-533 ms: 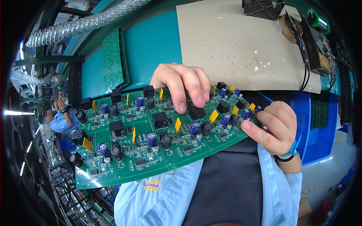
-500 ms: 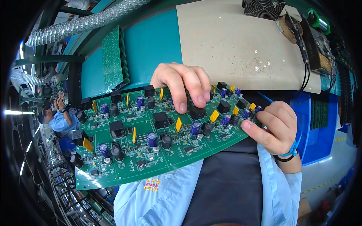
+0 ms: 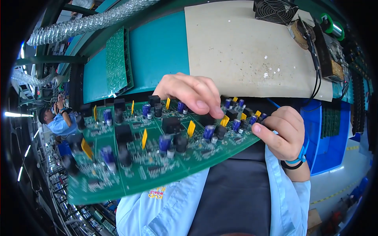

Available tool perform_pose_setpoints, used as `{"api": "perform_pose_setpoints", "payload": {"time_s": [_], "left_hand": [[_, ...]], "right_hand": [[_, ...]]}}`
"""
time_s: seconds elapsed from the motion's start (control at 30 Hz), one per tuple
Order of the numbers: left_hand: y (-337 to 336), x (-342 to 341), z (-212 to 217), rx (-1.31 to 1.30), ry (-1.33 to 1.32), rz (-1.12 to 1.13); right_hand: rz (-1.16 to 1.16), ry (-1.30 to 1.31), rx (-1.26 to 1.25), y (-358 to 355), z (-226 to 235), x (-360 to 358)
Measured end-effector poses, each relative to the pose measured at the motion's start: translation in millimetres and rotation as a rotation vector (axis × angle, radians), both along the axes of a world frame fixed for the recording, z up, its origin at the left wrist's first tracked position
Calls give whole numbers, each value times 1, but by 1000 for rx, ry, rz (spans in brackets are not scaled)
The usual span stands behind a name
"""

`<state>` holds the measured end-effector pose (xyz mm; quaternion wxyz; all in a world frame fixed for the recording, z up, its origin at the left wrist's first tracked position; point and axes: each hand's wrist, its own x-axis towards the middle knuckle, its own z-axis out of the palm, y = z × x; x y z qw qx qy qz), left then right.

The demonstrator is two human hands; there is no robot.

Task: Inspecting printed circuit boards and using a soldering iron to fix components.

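Observation:
A wide green circuit board (image 3: 149,183) is held up in front of my body, component side up. It carries rows of black blocks, purple and black cylindrical capacitors and upright yellow parts. From beyond its far edge my left hand (image 3: 191,92) curls over the top, fingertips at a black block; its thumb is hidden. My right hand (image 3: 284,131) grips the right end, with the thumb on top near the capacitors and the other fingers bent. A blue band (image 3: 301,156) circles the right wrist. The board's near left part is smeared by motion.
Green boards (image 3: 117,63) stand on the teal mat (image 3: 157,51). A beige sheet (image 3: 224,55) with small white bits lies beside them. Far right are a black fan (image 3: 275,10), a solder spool (image 3: 332,26) and cables. A blue bin (image 3: 328,137) stands at right; a co-worker (image 3: 61,122) sits far left.
The board has tilted, its near left corner swinging down and left. My left fingers have drawn closer together and shifted slightly right over the black block. My right hand keeps its grip.

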<state>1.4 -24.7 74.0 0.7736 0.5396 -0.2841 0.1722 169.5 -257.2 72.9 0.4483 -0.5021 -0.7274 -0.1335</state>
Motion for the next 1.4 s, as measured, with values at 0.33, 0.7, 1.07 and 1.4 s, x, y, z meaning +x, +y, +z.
{"api": "perform_pose_setpoints", "payload": {"time_s": [0.33,0.7,1.07,1.4], "left_hand": [[-8,-47,-13,277,295,518],[-45,-9,17,-309,532,596],[-48,-3,18,-337,614,685],[-42,3,13,-346,600,675]], "right_hand": [[33,381,-150,1,-7,1],[-52,653,-305,-1,-19,1],[-55,881,-497,5,-27,-2],[-66,961,-578,7,-33,5]]}}
